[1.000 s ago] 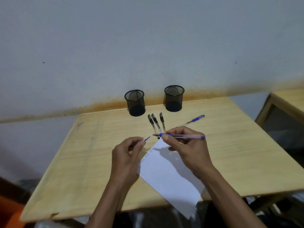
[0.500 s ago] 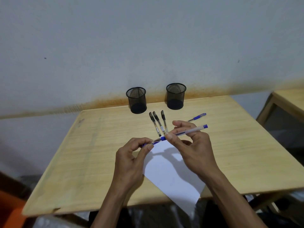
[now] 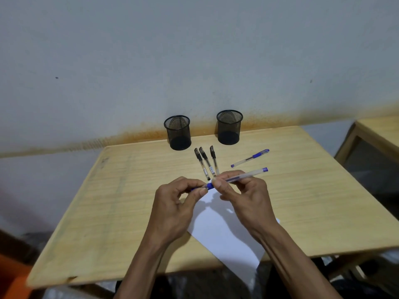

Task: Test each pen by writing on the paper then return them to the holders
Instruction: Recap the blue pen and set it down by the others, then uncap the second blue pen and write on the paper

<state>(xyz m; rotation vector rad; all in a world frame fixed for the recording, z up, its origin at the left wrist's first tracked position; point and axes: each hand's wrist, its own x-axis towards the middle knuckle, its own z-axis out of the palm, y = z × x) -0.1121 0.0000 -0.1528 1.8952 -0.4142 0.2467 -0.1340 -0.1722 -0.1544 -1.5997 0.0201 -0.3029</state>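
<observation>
As blue pen [image 3: 237, 177] is being pinched mid-frame by right hand [image 3: 244, 195], cap [image 3: 201, 188] is being pinched by left hand [image 3: 174, 208]; capping likely, then holder [image 3: 229, 127].

1. Wooden table [image 3: 108, 212], pale top.
2. Far edge: two black mesh holders, left [image 3: 177, 132] and right [image 3: 229, 127].
3. Just nearer: three black pens [image 3: 206, 162], then a blue pen [image 3: 250, 158] to the right.
4. Near edge: white paper [image 3: 224, 234], overhanging.

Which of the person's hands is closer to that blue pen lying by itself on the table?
The right hand. It holds another pen just in front of the loose blue pen, slightly to its left. The left hand is farther off to the left.
</observation>
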